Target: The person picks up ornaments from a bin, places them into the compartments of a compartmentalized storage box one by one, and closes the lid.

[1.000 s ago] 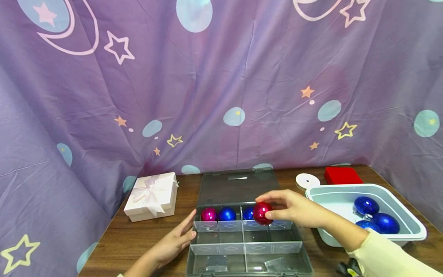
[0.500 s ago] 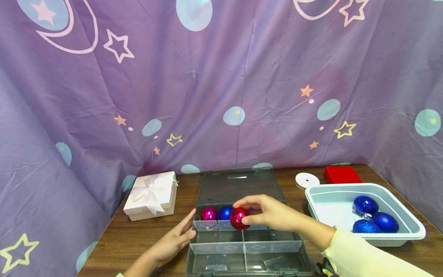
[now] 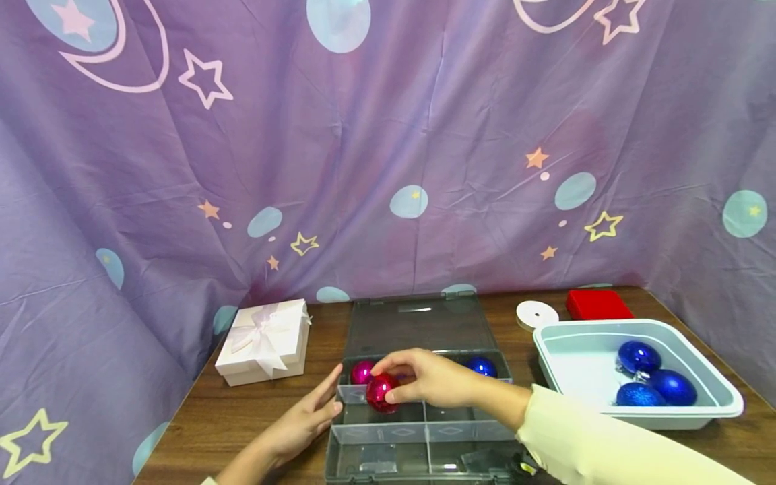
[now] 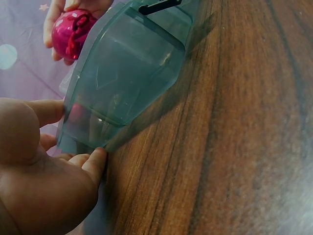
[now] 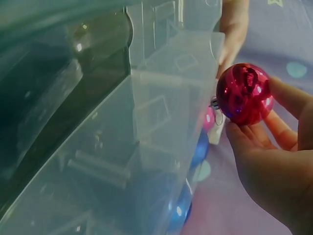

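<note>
My right hand (image 3: 433, 378) pinches a shiny red Christmas ball (image 3: 382, 393) between thumb and fingers, over the left part of a clear grey compartment box (image 3: 378, 433). The ball's silver cap and wire loop show in the right wrist view, where the red Christmas ball (image 5: 244, 93) hangs above the dividers. My left hand (image 3: 306, 421) rests its fairly straight fingers against the box's left side; the thumb is at the rim in the left wrist view. A pink ball (image 3: 362, 371) and a blue ball (image 3: 481, 366) sit in the back row. My right hand covers the back row's middle.
A pale plastic tub (image 3: 636, 328) with several blue balls (image 3: 673, 387) stands at the right. Behind it are a white ribbon spool (image 3: 536, 314) and a red box (image 3: 599, 305). A white gift box (image 3: 265, 342) lies left. The dark lid (image 3: 418, 327) leans open behind.
My right hand has carried the red Christmas ball leftward over the box, from its right half to its left half, uncovering the right blue ball. My left hand stays against the side.
</note>
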### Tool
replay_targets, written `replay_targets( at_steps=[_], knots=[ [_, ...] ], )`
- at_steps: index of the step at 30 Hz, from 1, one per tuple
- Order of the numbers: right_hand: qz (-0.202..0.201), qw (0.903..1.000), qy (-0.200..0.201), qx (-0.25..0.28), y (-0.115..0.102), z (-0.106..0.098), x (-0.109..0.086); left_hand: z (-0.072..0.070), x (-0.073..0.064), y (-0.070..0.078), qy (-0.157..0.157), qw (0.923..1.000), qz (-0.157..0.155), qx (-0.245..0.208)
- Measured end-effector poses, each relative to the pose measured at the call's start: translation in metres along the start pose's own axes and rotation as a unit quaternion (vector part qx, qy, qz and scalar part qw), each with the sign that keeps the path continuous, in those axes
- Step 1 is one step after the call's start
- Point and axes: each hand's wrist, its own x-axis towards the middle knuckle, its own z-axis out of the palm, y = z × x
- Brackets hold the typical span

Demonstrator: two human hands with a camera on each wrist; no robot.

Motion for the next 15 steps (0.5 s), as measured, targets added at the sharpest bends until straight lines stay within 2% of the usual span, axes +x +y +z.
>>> replay_targets(
  at_steps=[5, 15],
  knots=[
    [-0.005, 0.9999, -0.003, 0.016, -0.001, 0.012, 0.014, 0.000, 0.000, 0.000, 0.003, 1.0000, -0.003, -0.003],
    [-0.001, 0.9996, -0.008, -0.027, -0.001, 0.024, 0.029, -0.001, 0.000, 0.001, -0.016, 0.9998, 0.005, -0.010]
  ],
)
